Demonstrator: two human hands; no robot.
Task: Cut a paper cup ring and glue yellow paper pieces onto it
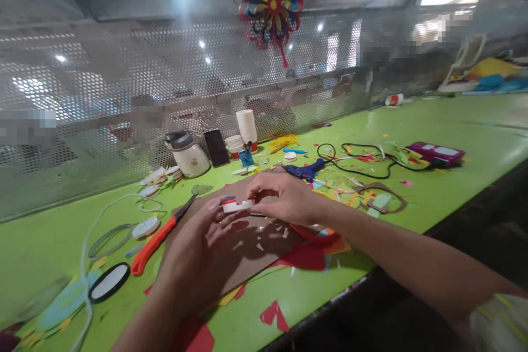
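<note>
Between my two hands is a short white ring with some red on it, which looks like a cut-off paper cup base (pixel 238 207). My left hand (pixel 196 234) holds its left side with the fingertips, the other fingers loosely curled below. On the right side, my right hand (pixel 284 198) pinches its edge between thumb and fingers. The piece is just above a brown cardboard sheet (pixel 235 264) strewn with small white scraps. Left of my left hand lies an orange-handled cutting tool (pixel 154 245) with a dark blade. Red paper (pixel 303 257) lies under my right forearm.
A blue glue gun (pixel 307 170) lies beyond my right hand, its black cord near a purple box (pixel 437 154). Behind stand a white jug (pixel 190 157), a phone (pixel 216 147) and paper cups (pixel 247 127). A pale cable (pixel 85 264) crosses the left. A paper flower (pixel 272 5) hangs above.
</note>
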